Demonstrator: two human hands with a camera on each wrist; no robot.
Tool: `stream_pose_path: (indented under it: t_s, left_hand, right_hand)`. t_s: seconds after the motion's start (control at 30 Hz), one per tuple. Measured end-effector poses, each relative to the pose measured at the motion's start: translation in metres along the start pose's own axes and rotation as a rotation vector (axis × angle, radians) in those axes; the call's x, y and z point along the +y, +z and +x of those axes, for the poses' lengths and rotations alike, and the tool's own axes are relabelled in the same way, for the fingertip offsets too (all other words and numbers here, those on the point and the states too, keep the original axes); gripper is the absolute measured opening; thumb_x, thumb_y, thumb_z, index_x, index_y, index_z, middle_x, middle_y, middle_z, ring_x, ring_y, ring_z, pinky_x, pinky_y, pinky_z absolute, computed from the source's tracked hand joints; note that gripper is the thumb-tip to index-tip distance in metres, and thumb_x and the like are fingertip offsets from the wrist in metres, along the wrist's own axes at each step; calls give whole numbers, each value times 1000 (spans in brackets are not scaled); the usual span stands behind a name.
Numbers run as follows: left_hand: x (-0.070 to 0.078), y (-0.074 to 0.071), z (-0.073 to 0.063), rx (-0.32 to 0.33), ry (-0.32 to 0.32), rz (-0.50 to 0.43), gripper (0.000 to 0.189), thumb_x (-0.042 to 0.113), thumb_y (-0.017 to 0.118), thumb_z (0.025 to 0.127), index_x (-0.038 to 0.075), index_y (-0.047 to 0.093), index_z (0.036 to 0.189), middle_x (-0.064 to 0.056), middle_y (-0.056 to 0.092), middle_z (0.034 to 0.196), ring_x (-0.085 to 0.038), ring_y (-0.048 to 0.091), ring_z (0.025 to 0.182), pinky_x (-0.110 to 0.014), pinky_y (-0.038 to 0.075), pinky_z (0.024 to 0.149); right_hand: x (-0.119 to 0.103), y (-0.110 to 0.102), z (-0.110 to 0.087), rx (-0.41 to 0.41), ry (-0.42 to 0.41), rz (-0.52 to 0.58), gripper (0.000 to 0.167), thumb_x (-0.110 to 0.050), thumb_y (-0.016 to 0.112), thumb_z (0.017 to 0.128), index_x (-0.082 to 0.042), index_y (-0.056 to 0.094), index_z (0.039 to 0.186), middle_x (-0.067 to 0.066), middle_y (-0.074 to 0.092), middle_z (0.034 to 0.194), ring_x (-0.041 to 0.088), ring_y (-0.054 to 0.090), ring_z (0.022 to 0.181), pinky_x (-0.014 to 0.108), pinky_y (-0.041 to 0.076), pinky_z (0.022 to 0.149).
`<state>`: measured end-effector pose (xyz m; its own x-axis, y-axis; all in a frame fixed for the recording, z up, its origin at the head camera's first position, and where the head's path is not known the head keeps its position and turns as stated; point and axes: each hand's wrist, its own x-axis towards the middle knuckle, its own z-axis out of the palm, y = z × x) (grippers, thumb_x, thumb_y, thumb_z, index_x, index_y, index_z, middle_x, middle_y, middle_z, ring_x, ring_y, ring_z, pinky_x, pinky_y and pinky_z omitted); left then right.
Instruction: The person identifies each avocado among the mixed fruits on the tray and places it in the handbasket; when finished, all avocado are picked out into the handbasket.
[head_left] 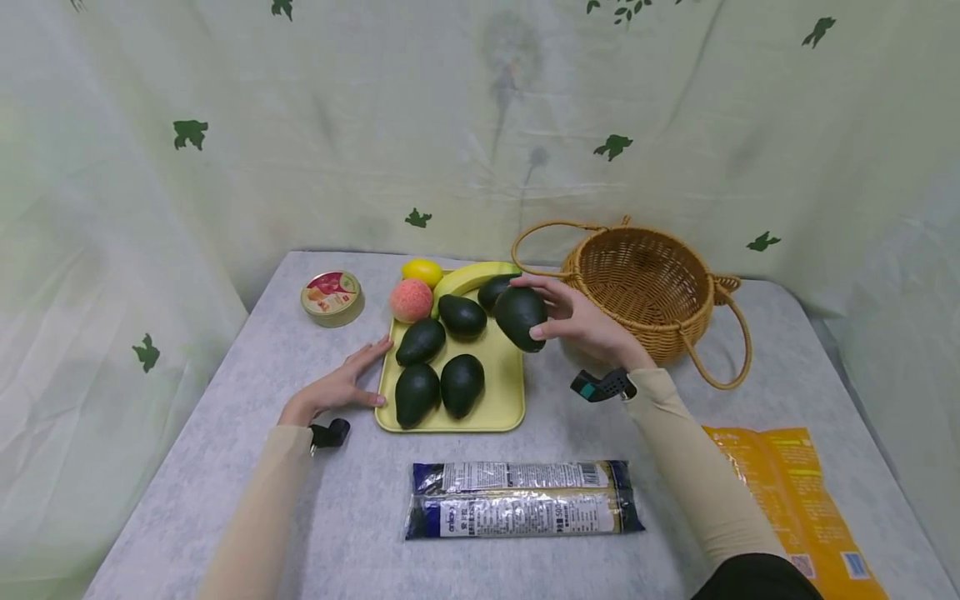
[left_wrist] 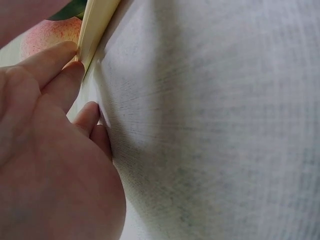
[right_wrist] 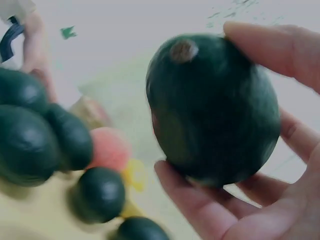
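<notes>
My right hand [head_left: 581, 323] grips a dark green avocado [head_left: 521, 318] above the right side of the yellow tray [head_left: 504, 392]. In the right wrist view, the fingers and thumb curl round this avocado [right_wrist: 215, 110], its brown stem end facing up. Extended fingers of my left hand [head_left: 339, 388] touch the tray's left edge; the left wrist view shows fingertips against the tray wall [left_wrist: 92, 30]. Several other avocados [head_left: 462, 385] lie on the tray. Toward its back are a banana [head_left: 474, 277], a pink peach [head_left: 411, 300] and a yellow lemon [head_left: 422, 271].
A wicker basket [head_left: 693, 325] with looped handles stands at the back right, close behind my right forearm. The round tin [head_left: 332, 298] sits at the back left. A long printed plastic package [head_left: 525, 500] lies in front; an orange bag [head_left: 787, 492] lies at right.
</notes>
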<state>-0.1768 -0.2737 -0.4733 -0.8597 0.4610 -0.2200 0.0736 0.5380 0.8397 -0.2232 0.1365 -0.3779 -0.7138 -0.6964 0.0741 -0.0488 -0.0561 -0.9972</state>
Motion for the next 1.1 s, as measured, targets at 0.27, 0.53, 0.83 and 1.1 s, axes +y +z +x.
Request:
stream_pose_path:
  t_s: [0.27, 0.53, 0.83, 1.1]
  left_hand:
    - [0, 0, 2, -7, -2, 0, 97, 10, 78, 78, 8, 16, 153, -15, 1, 159, -39, -13, 141, -63, -7, 107]
    - [1, 0, 0, 0, 9, 5, 97, 11, 78, 78, 7, 16, 153, -16, 2, 159, -40, -12, 142, -63, -6, 107]
    - [1, 0, 0, -4, 0, 2, 98, 12, 78, 78, 8, 16, 154, -17, 1, 159, -40, -11, 141, -64, -5, 107]
    - [-1, 0, 0, -4, 4, 3, 97, 12, 78, 79, 7, 16, 153, -16, 1, 159, -40, -12, 141, -64, -6, 107]
  right_hand:
    - [-43, -31, -21, 85, -14, -32, 65, 4, 65, 85, -13, 42, 143, 12, 36, 145, 31, 40, 127, 40, 48, 91]
    - [-62, -82, -38, 171, 43, -71, 64, 6, 61, 88, -13, 39, 145, 13, 34, 145, 30, 43, 121, 32, 49, 87]
    - [-57, -117, -48, 237, 145, -102, 63, 9, 57, 90, -11, 36, 147, 10, 23, 150, 25, 48, 116, 29, 51, 82]
    - [-53, -121, -41, 201, 291, -394, 66, -4, 70, 86, -14, 40, 144, 5, 28, 147, 25, 51, 110, 30, 50, 82]
